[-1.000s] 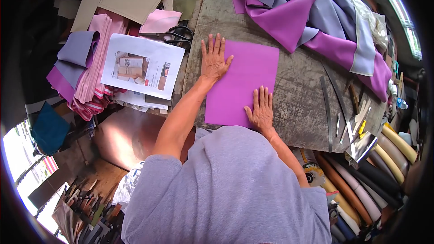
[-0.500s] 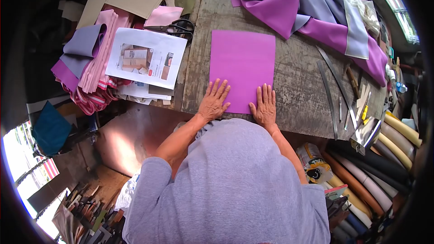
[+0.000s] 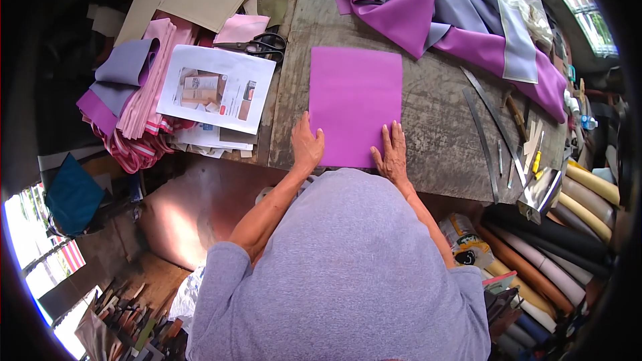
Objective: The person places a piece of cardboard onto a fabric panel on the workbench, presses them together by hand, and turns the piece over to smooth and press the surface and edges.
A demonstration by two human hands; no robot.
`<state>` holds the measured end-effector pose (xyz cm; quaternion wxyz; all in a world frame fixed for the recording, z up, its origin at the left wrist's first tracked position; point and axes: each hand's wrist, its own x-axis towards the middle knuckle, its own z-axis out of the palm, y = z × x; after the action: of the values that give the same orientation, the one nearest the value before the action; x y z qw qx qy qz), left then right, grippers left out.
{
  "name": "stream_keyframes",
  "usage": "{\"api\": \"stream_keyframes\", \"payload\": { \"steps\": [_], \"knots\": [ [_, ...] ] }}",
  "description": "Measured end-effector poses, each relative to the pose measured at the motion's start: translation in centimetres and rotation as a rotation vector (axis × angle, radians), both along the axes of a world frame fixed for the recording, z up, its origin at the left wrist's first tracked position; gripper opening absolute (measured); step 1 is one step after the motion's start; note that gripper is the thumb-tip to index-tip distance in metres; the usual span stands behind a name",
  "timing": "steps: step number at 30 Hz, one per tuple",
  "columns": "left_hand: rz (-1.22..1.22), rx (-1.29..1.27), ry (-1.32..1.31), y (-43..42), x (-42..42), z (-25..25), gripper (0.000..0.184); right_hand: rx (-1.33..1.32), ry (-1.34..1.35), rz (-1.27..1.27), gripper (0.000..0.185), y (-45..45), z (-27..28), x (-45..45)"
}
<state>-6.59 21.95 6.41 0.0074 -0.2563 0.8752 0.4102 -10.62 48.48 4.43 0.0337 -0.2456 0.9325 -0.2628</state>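
A flat magenta sheet (image 3: 356,100), leather-like, lies near the front edge of the worn wooden table (image 3: 441,134). At its lower left edge is my left hand (image 3: 307,148), turned on its side with the thumb apart from the fingers. My right hand (image 3: 393,154) rests on the sheet's lower right side, its fingers stretched out and pointing away from me. Neither hand grips anything.
A printed page (image 3: 215,87), black-handled scissors (image 3: 262,45) and pink strips (image 3: 148,80) lie to the left. Purple-and-grey material (image 3: 408,17) is heaped at the back. Metal rulers (image 3: 483,135) and a yellow-handled tool (image 3: 537,160) lie right, above rolls of material (image 3: 535,274).
My left hand has shifted from lying flat on the sheet to its left edge, turning onto its side. My right hand stays at the lower right, its fingers closer together.
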Motion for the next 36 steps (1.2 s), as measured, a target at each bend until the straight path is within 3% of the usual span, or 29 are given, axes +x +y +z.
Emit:
{"api": "stream_keyframes", "payload": {
  "steps": [6, 10, 14, 15, 18, 19, 23, 27, 28, 29, 32, 36],
  "knots": [
    [0.277, 0.604, -0.038, -2.2, -2.2, 0.8, 0.049, 0.001, -0.035, 0.011, 0.075, 0.2, 1.3, 0.0],
    [0.131, 0.752, -0.116, -3.2, -3.6, 0.9, 0.034, -0.020, -0.165, 0.128, 0.088, -0.8, 7.0, 0.0],
    [0.172, 1.047, -0.005, -0.9, -6.9, 7.9, 0.020, -0.093, -0.275, 0.224, 0.099, -1.0, 12.6, 0.1],
    [0.091, 1.090, 0.003, -0.5, -7.7, 9.7, 0.018, 0.011, -0.147, 0.234, 0.095, -1.1, 13.8, 0.0],
    [-0.135, 0.901, 0.120, 3.5, -9.3, 17.0, 0.019, -0.160, 0.119, 0.114, 0.085, -0.4, 12.9, 1.1],
    [-0.255, 0.940, 0.138, 4.6, -9.4, 19.5, 0.020, -0.263, 0.207, 0.022, 0.063, -0.5, 15.0, 1.5],
    [-0.777, 0.839, 0.283, 7.9, -8.4, 22.1, 0.025, -0.743, -0.326, -0.549, 0.046, 2.0, 14.5, 4.3],
    [-0.718, 0.466, 0.180, 7.3, -7.0, 18.0, 0.027, -1.263, -0.637, -0.931, 0.042, 4.4, 7.4, 5.2],
    [-0.705, 0.388, 0.186, 6.6, -6.6, 14.6, 0.027, -1.379, -0.727, -1.041, 0.043, 4.9, 4.7, 5.5],
    [-0.699, 0.306, 0.165, 5.8, -6.1, 11.9, 0.026, -1.422, -0.749, -1.092, 0.040, 5.8, 1.4, 6.1],
    [-0.711, 0.062, 0.128, 3.2, -4.8, 6.6, 0.024, -1.376, -0.748, -1.118, 0.036, 6.7, -1.0, 7.0],
    [-0.721, -0.089, 0.119, 2.6, -4.2, 4.7, 0.025, -1.321, -0.708, -1.079, 0.030, 6.8, -0.4, 6.4]
  ]
}}
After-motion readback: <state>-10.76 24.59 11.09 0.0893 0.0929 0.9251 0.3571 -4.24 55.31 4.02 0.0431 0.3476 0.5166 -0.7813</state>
